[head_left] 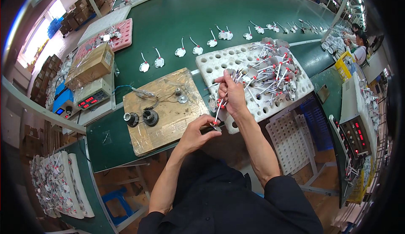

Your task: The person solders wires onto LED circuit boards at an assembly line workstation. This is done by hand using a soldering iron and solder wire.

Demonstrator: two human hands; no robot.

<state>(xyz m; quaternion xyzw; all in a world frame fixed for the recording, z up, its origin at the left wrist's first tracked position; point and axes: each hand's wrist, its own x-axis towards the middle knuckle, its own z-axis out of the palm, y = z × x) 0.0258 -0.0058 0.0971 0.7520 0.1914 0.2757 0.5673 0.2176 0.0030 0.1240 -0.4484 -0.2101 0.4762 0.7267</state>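
My left hand (198, 133) is closed in a pinch on the lower end of a thin white-stemmed part (218, 112) with red pieces on it. My right hand (233, 94) is just above and to the right, with its fingers closed around several similar stems. How many it holds is hidden by the fingers. Right beside it, a white foam tray (209, 68) with round holes bears a heap of white-stemmed parts (274, 71) with red collars and greyish discs. To the left lies a worn wooden board (168, 137) with two black round sockets (150, 117) and a small metal-based fitting (181, 95).
A row of white discs with stems (180, 52) crosses the green table (168, 19). At left stand a cardboard box (90, 65) and a meter with red digits (93, 95). Another meter (356, 137) is at right. A pink foam tray (124, 33) lies farther back. People sit at the far right.
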